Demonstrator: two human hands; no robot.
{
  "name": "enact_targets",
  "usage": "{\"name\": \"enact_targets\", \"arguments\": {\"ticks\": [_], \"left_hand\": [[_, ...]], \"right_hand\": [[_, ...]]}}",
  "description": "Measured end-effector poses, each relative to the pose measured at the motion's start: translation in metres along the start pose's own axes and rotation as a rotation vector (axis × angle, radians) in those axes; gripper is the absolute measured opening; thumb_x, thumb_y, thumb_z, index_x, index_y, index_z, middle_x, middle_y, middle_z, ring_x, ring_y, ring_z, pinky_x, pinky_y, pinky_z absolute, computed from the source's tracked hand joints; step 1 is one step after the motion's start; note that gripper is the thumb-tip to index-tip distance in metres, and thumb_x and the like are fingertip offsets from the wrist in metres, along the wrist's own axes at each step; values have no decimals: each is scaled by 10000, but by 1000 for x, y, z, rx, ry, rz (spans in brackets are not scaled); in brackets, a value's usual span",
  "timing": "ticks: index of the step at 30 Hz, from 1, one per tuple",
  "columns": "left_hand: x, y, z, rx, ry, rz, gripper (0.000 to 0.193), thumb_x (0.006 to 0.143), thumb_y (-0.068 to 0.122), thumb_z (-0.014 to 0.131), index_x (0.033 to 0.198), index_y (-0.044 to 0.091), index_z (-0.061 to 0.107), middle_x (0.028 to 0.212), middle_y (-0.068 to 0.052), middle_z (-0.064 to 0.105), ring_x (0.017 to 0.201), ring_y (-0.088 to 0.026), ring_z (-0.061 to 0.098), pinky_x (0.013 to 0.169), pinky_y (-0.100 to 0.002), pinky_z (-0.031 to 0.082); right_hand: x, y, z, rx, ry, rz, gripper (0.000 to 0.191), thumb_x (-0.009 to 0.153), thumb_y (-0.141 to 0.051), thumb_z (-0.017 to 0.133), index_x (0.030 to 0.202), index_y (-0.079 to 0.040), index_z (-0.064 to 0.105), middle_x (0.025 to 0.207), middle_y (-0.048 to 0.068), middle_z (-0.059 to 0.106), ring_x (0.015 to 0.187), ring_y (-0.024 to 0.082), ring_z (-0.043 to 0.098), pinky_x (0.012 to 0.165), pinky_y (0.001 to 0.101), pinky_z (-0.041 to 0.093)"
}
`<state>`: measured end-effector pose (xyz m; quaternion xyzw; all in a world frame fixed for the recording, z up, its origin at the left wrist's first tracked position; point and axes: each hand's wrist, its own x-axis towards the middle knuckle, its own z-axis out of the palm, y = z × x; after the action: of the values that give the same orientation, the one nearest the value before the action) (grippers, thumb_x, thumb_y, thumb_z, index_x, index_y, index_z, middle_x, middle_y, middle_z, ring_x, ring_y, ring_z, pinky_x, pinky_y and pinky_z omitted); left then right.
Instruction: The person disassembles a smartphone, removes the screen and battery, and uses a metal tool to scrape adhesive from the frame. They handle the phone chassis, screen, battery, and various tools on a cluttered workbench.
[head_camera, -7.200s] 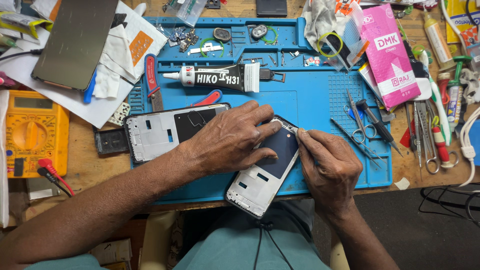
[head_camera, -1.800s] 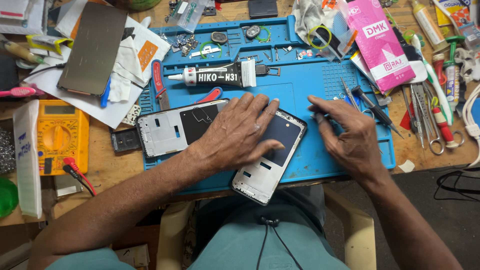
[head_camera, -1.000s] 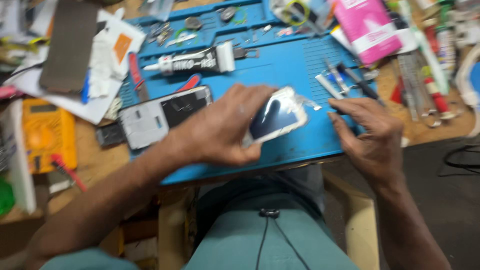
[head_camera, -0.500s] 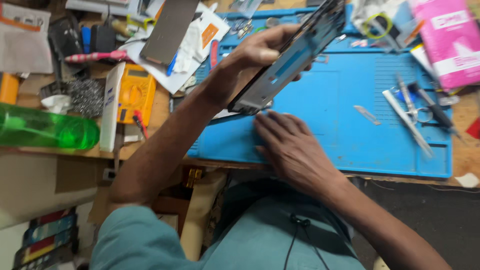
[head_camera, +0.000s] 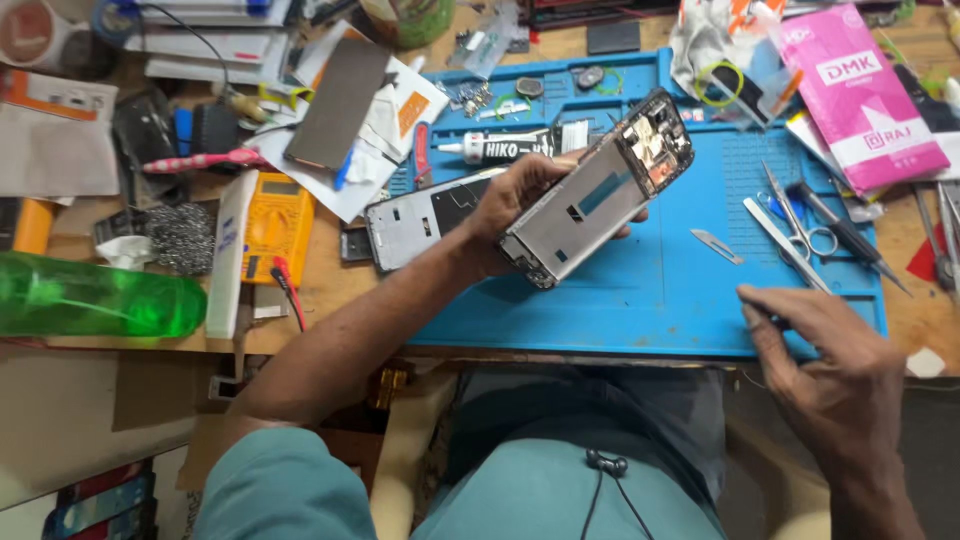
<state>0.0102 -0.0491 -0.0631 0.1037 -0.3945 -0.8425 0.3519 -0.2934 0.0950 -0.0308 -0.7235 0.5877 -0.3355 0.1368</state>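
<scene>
Head view, looking down over a cluttered desk (head_camera: 70, 420). Left hand (head_camera: 520, 205) raised above the blue work mat (head_camera: 640, 290), fingers wrapped round an opened phone (head_camera: 600, 190) held tilted, bare inner side up, circuit end toward the far right. Left forearm stretched diagonally from the lower left. Right hand (head_camera: 815, 350) low at the mat's near right corner, fingers curled loosely and pinched on a thin dark tool, barely visible; well apart from the phone. Second phone frame (head_camera: 420, 215) flat on the mat just beside the left wrist, partly hidden by it. Glue tube (head_camera: 500, 148) behind it. Scissors (head_camera: 800, 225) and tweezers (head_camera: 775, 235) on the mat's right side, small blade (head_camera: 716, 246) nearby. Pink packet (head_camera: 860, 95) at far right, yellow multimeter (head_camera: 275, 228) and green bottle (head_camera: 95, 305) at left.
</scene>
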Motion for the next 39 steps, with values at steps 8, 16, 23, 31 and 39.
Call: {"name": "enact_targets", "arguments": {"ticks": [8, 16, 23, 31, 39], "left_hand": [[5, 13, 22, 664, 36, -11, 642, 1008, 408, 549, 1551, 78, 466, 1402, -277, 562, 1192, -356, 641, 977, -457, 580], [-4, 1, 61, 1720, -135, 162, 622, 835, 243, 787, 1386, 37, 585, 1509, -246, 438, 1363, -413, 476, 1164, -493, 402], [-6, -5, 65, 1640, -122, 133, 637, 822, 233, 802, 1382, 30, 577, 1515, -257, 411, 1359, -397, 476, 1175, -468, 395], [-12, -8, 70, 1648, -155, 109, 666, 808, 212, 790, 1404, 31, 553, 1517, -247, 421, 1393, -437, 451, 1176, -508, 384], [-4, -11, 74, 1798, -200, 115, 649, 851, 329, 755, 1430, 112, 560, 1383, -237, 467, 1230, -385, 480, 1035, -517, 431]], "right_hand": [[-2, 2, 6, -25, 61, -24, 178, 1012, -58, 779, 1188, -65, 758, 1130, 98, 748, 1016, 207, 728, 867, 309, 569], [28, 9, -23, -127, 104, -22, 205, 953, -35, 767, 1157, -54, 763, 1095, 113, 744, 1005, 255, 728, 880, 378, 567], [31, 16, -20, -163, 5, -45, 229, 943, -64, 763, 1171, -57, 763, 1112, 126, 745, 995, 255, 724, 874, 365, 575], [29, 11, 0, -60, -1, -35, 217, 945, -66, 754, 1162, -57, 758, 1112, 114, 752, 1015, 232, 729, 878, 354, 588], [43, 21, -1, -148, -50, -133, 221, 934, -39, 755, 1154, -31, 757, 1081, 131, 746, 999, 264, 725, 876, 385, 580]]}}
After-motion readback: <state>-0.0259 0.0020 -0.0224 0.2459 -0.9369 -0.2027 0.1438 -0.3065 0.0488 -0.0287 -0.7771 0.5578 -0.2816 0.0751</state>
